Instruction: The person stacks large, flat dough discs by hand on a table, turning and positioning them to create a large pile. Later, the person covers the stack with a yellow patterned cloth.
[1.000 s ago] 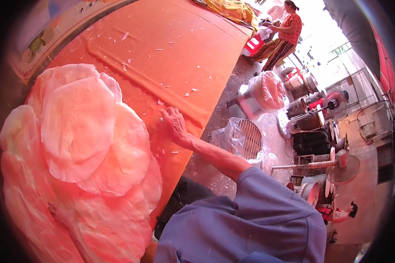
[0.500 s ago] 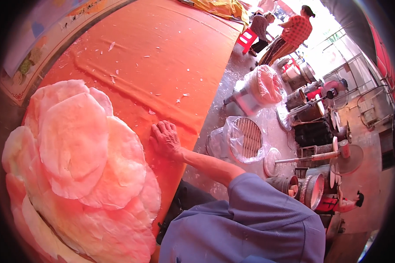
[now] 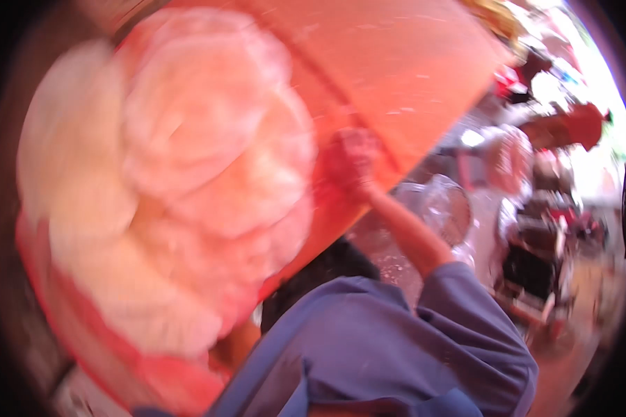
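Note:
My right hand (image 3: 358, 149) rests on the orange-covered table (image 3: 431, 83), just right of a big pile of thin, pale, rounded sheets (image 3: 195, 118). It holds nothing that I can see. Motion blurs the fingers, but the hand looks laid flat with its fingers out. The sheets look soft and overlap in uneven layers, perhaps of dough. On the pile's left side, a long pale sheet (image 3: 76, 153) hangs toward the table's near left side, over red cloth or plastic (image 3: 97, 340). My left hand is not in view.
Right of the table stand a plastic-lined tub (image 3: 448, 212) and a pink-lined bin (image 3: 511, 160). A person in a red top (image 3: 584, 125) is farther off at the upper right. Yellow cloth (image 3: 497, 17) lies at the table's far end. Pale scraps dot the table.
The view has swung left and down, so the pile, table and my right hand sit farther right and higher. More of the pile's left side shows. My right hand stays on the table.

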The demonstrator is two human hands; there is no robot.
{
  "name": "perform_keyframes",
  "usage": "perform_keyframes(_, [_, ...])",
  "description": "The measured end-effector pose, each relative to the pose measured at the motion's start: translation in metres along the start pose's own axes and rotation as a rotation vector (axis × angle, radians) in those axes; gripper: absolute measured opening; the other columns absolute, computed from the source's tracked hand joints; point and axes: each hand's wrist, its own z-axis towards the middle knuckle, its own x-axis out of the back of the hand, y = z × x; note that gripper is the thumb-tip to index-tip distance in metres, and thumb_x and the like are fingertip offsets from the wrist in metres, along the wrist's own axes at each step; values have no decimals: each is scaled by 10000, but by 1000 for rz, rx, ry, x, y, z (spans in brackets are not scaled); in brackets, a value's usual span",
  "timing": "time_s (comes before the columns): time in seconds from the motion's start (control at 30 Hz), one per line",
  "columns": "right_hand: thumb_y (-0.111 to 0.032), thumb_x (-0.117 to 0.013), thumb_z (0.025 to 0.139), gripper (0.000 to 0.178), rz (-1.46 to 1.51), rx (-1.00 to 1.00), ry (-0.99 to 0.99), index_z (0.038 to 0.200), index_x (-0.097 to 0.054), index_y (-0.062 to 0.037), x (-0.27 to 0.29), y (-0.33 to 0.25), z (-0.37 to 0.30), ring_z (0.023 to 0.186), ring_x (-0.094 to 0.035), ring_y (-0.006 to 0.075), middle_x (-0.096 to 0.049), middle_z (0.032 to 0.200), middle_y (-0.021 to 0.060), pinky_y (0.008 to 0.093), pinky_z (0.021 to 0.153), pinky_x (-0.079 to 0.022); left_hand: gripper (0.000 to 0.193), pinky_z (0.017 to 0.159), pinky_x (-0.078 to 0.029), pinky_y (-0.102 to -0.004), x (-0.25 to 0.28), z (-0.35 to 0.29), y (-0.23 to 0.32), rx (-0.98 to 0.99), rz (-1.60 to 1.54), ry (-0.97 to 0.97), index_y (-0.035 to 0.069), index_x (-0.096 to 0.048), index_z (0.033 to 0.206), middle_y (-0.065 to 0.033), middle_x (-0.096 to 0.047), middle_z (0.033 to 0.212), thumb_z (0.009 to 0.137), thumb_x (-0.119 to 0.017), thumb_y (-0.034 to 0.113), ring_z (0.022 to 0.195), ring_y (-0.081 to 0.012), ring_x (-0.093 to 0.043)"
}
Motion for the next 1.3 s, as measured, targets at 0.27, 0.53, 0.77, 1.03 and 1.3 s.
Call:
perform_keyframes(0.27, [-251,-650,827,369,453,-10,25,1143,-629,-61,15,12,3,1095,-531,333,-593,1131,139,464,943,-394,419,829,-506,-322,-89,79,200,-453,564,98,-16,-572,1278,-111,-683,1028,871,-569,84,914,-225,-642])
perform_keyframes(0.53, [-243,-648,831,365,517,33,11,1142,-642,-52,10,13,1,1126,-519,335,-591,1144,153,459,973,-377,468,771,-543,-430,-345,-76,218,-608,38,-102,8,-569,1229,-204,-650,1028,813,-669,197,819,-390,-646])
perform_keyframes(0.77, [-271,-672,818,388,527,20,-33,1144,-645,-62,10,13,0,1141,-513,345,-589,1178,141,462,978,-374,179,686,-551,-374,-331,-178,166,-373,-67,309,-10,-656,957,-141,-666,850,779,-665,-23,762,-288,-664])
perform_keyframes(1.03, [-131,-664,916,219,1260,-323,-183,1106,-659,-22,62,3,10,821,-627,148,-664,971,86,267,715,-502,662,1017,-432,-427,-265,-223,94,283,347,571,-17,-484,1326,-171,-538,1315,766,-791,157,1216,-314,-515])
perform_keyframes(1.3, [-112,-759,801,668,1657,-564,-579,1388,-447,-38,81,-51,59,696,-592,126,-635,828,61,238,640,-497,374,653,-474,-237,-254,-274,16,830,-578,585,33,-567,1139,-31,-585,862,841,-741,176,710,-125,-551])
